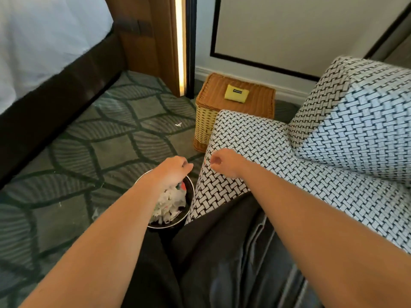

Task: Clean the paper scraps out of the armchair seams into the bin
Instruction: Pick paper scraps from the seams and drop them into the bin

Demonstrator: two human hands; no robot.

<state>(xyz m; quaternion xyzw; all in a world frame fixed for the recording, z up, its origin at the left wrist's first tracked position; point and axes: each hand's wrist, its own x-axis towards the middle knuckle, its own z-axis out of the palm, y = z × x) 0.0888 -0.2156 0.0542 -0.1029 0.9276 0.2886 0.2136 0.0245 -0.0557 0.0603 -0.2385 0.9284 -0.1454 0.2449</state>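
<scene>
A round black bin [155, 226] stands on the carpet against the front of the armchair's left arm, and crumpled white paper scraps [169, 203] fill it. The armchair [347, 134] is covered in a black-and-white woven pattern. My left hand [172, 172] hovers over the bin's far rim, fingers bunched and pointing down; I see nothing in them. Over the front end of the left arm [240, 138], my right hand [224, 163] is curled in a loose fist, and no scrap shows in it. The seat seams are hidden by my arms and dark clothing.
Loose white scraps lie on the patterned carpet [178, 124] [95, 212]. A wicker basket [213, 112] with a yellow pouch [236, 92] on its lid stands behind the armchair's arm. A bed with a dark frame [55, 90] borders the left side.
</scene>
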